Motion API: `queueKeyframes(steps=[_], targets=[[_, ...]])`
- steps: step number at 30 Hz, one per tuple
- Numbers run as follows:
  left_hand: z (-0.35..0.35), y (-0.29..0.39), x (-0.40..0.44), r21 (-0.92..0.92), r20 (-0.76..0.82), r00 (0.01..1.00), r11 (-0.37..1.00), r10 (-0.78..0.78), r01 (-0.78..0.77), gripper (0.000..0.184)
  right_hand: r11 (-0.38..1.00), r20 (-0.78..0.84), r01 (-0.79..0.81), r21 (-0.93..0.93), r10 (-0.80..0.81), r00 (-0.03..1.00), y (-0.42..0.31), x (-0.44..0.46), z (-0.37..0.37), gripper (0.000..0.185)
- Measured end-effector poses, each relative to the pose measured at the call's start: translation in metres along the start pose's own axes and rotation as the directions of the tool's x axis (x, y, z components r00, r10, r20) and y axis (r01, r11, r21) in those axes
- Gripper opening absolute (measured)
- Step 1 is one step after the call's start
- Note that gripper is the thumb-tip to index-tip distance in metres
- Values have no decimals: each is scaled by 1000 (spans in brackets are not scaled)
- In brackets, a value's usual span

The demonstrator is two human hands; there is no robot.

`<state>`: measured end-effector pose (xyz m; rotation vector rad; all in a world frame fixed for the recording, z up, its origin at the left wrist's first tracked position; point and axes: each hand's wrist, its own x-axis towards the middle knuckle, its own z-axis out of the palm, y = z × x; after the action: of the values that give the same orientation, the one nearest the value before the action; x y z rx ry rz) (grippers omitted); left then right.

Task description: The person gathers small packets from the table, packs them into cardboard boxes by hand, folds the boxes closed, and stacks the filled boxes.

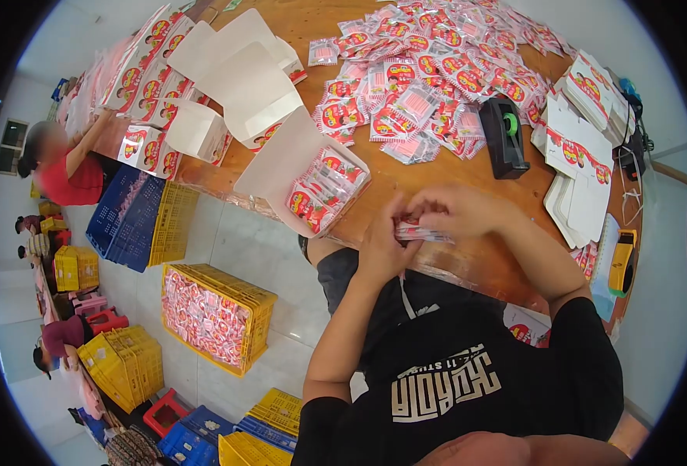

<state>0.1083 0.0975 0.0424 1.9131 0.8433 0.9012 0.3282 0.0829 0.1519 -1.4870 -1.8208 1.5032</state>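
Close to the table's front edge, my left hand (382,242) is closed around a few small candy packets (424,233) with clear and red-and-white wrapping. My right hand (456,208) bends over the same packets from the right, its fingers curled against them; some fingertips are hidden. Just left of my hands stands an open white carton (270,167), its lid tilted back, with rows of red-and-white packets (326,190) inside. Beyond my hands spreads a large heap of loose packets (421,74) on the wooden table (324,97).
A black tape dispenser (503,144) sits right of the heap. Flat printed cartons (580,167) are stacked at the right, near a yellow-and-black tool (622,260). More open boxes (254,85) stand at left. A yellow crate (262,311) of packets is on the floor. Other people (71,175) work at left.
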Motion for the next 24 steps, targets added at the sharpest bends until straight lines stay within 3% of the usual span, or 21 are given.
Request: queueKeyframes(steps=[2, 3, 4, 5, 7, 8, 10, 11, 13, 14, 16, 17, 19, 20, 22, 23, 24], targets=[[-7, 12, 4, 8, 25, 1000, 1000, 19, -20, 79, 992, -176, 113, 61, -101, 979, 33, 27, -11, 17], [-6, 11, 3, -1, 42, 999, 1000, 14, -14, 73, 982, -339, 57, -182, -117, 933, 22, 35, -23, 28], [-5, 10, 6, -10, 56, 998, 1000, 12, -11, 67, 867, -469, 61, -494, -326, 821, 36, 50, -33, 38], [-6, 12, 7, -9, 53, 998, 1000, 15, -14, 67, 670, -501, -11, -743, -545, 672, 50, 65, -43, 49], [-10, 16, 9, 94, 64, 993, 990, 103, -109, 56, 590, -449, -79, -803, -512, 732, 46, 83, -75, 67], [-11, 16, 8, 99, 60, 993, 989, 102, -108, 56, 358, -343, -138, -923, -607, 717, 57, 95, -90, 60], [-10, 17, 8, 64, 59, 996, 996, 61, -65, 47, 409, -298, -180, -895, -246, 923, 58, 100, -108, 61], [-9, 15, 9, 67, 51, 997, 995, 65, -68, 47, 353, -272, -136, -926, -369, 889, 68, 107, -116, 49], [-7, 13, 9, 54, 21, 994, 992, 109, -110, 48, 482, -280, -86, -872, -348, 895, 53, 103, -123, 42], [-5, 12, 7, 55, 9, 994, 993, 106, -106, 48, 514, -317, -23, -857, -493, 810, 53, 102, -124, 31], [-6, 15, 7, 79, -10, 995, 992, 95, -94, 45, 836, -595, -158, -525, -228, 771, 20, 95, -112, 29], [-6, 15, 8, 78, -13, 996, 993, 92, -91, 45, 950, -659, -247, -189, 64, 749, 7, 94, -108, 37], [-7, 15, 8, 82, 5, 995, 992, 97, -97, 42, 970, -555, -165, -179, 38, 831, 23, 108, -107, 47], [-7, 16, 8, 79, 16, 995, 992, 100, -101, 42, 908, -644, -153, -391, -151, 750, 35, 116, -88, 52], [-8, 17, 9, 74, 35, 996, 994, 77, -79, 39, 708, -587, -321, -629, -162, 793, 38, 121, -63, 53], [-8, 16, 9, 74, 41, 996, 994, 83, -86, 39, 710, -659, -325, -625, -256, 707, 48, 129, -50, 46], [-7, 16, 8, 65, 32, 996, 994, 88, -90, 39, 712, -664, -326, -622, -258, 702, 44, 125, -47, 46]])
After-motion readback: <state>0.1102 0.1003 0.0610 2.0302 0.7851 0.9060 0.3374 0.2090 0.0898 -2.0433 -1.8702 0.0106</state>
